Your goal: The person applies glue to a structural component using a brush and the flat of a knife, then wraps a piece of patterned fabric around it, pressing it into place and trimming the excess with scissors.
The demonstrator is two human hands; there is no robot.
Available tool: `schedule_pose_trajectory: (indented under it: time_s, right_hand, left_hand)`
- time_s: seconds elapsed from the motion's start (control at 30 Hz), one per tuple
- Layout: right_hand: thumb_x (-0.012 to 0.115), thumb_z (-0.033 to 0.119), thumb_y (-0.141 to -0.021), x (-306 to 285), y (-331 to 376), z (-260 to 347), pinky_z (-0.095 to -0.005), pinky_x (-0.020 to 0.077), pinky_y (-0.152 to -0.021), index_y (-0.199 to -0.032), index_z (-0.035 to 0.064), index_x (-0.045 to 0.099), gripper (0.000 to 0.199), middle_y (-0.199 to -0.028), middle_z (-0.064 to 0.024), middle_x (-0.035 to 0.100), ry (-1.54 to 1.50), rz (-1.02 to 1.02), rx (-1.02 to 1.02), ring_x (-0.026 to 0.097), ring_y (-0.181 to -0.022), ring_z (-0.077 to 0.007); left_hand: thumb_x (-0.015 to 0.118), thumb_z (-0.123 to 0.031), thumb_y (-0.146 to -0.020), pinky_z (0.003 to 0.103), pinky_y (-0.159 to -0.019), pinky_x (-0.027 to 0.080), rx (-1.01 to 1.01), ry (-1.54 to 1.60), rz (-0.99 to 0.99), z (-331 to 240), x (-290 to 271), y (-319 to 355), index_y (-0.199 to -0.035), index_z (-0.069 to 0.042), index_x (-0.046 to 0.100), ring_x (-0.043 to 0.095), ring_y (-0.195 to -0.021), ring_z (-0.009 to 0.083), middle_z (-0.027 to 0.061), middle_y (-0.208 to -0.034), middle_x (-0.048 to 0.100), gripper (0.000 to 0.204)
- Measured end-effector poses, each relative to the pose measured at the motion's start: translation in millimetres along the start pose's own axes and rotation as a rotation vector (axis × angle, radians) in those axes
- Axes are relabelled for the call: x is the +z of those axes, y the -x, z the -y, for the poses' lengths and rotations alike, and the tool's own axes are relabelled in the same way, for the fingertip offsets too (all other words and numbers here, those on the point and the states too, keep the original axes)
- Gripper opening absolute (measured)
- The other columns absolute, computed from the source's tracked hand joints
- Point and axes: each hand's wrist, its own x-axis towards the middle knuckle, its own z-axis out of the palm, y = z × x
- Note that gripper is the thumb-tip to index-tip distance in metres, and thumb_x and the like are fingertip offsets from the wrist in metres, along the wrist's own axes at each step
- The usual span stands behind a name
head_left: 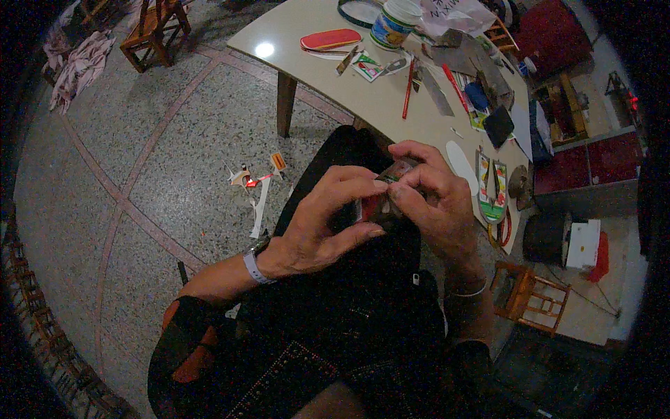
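In the head view, we are holding a small piece of printed card (pixel 380 202), red, white and green, between both hands just above our dark lap, a little right of the picture's centre. Our left hand (pixel 324 223) is coming in from seven o'clock, its fingers curled and its thumb and forefinger pinching the card's left side; a pale wristband (pixel 255 267) is sitting on that wrist. Our right hand (pixel 436 202) is reaching in from five o'clock, its fingers closed over the card's top and right edge, so much of the card is hidden. A thin bangle (pixel 469 291) is circling the right wrist.

At twelve to two o'clock from the hands, a pale table (pixel 314 28) is carrying a clutter of craft things: a red oval case (pixel 331 39) near its far edge, a white tub (pixel 392 24) with a green and blue label just to the right of it, a red pencil (pixel 408 89) lying nearer us, and a white oval cut-out (pixel 460 164) close to our right hand.

At nine o'clock from the hands, paper scraps (pixel 257 185) are lying on the speckled floor (pixel 105 181). At four o'clock, a small wooden chair (pixel 534 297) is standing, and another wooden chair (pixel 155 31) is standing at eleven o'clock, well apart.
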Motion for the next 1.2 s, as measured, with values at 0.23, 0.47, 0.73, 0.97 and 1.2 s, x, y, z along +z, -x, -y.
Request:
schedule_pose_trajectory:
  time_s: [0.23, 0.47, 0.73, 0.97, 1.2]
  right_hand:
    - [0.069, 0.011, -0.079, -0.1, -1.4, 4.4, -0.0365, 0.0461, -0.093, -0.079, 0.0011, 0.066, 0.01, -0.121, -0.0189, 0.058, 0.015, -0.006, 0.02, 0.06, -0.109, -0.0289]
    - [0.067, 0.009, -0.08, 0.3, -0.8, 6.0, -0.0335, 0.0463, -0.09, -0.08, -0.0002, 0.064, 0.01, -0.121, -0.0177, 0.057, -0.013, -0.001, 0.008, 0.059, -0.106, -0.0246]
    - [0.064, 0.005, -0.081, 3.2, -0.9, 5.9, -0.0271, 0.0472, -0.081, -0.078, -0.0023, 0.063, 0.008, -0.125, -0.0148, 0.056, 0.029, 0.007, -0.012, 0.059, -0.095, -0.0145]
    - [0.069, 0.01, -0.078, 4.1, -2.3, 9.5, -0.0378, 0.0459, -0.094, -0.077, 0.0003, 0.063, 0.012, -0.118, -0.02, 0.059, 0.087, -0.014, -0.05, 0.059, -0.11, -0.0321]
    - [0.07, 0.008, -0.077, 6.2, -1.8, 10.0, -0.0384, 0.0458, -0.094, -0.076, 0.0001, 0.062, 0.011, -0.117, -0.0202, 0.059, 0.094, -0.028, -0.06, 0.059, -0.11, -0.0324]
  left_hand:
    - [0.073, -0.004, -0.079, 0.032, -0.08, 0.051, -0.068, -0.013, 0.051, -7.3, -1.4, 1.7, -0.122, -0.008, 0.056, 0.058, -0.097, 0.0234, 0.0163, -0.125, 0.047, 0.046]
    - [0.075, -0.007, -0.078, 0.032, -0.078, 0.052, 0.019, -0.064, 0.014, -1.7, -1.9, 2.4, -0.121, -0.006, 0.056, 0.058, -0.094, 0.0221, 0.017, -0.125, 0.05, 0.047]
    - [0.077, -0.006, -0.076, 0.032, -0.079, 0.052, 0.015, -0.019, -0.019, 0.0, -0.1, 6.2, -0.122, -0.006, 0.055, 0.059, -0.093, 0.0219, 0.0172, -0.125, 0.051, 0.05]
    - [0.077, -0.006, -0.076, 0.035, -0.083, 0.052, 0.06, -0.104, 0.017, -2.2, -3.2, 5.2, -0.121, -0.005, 0.054, 0.06, -0.099, 0.0264, 0.0182, -0.125, 0.051, 0.051]
    - [0.078, -0.007, -0.075, 0.034, -0.084, 0.052, 0.071, -0.109, -0.006, 1.1, -2.4, 6.0, -0.121, -0.005, 0.054, 0.059, -0.103, 0.0279, 0.0185, -0.125, 0.052, 0.052]
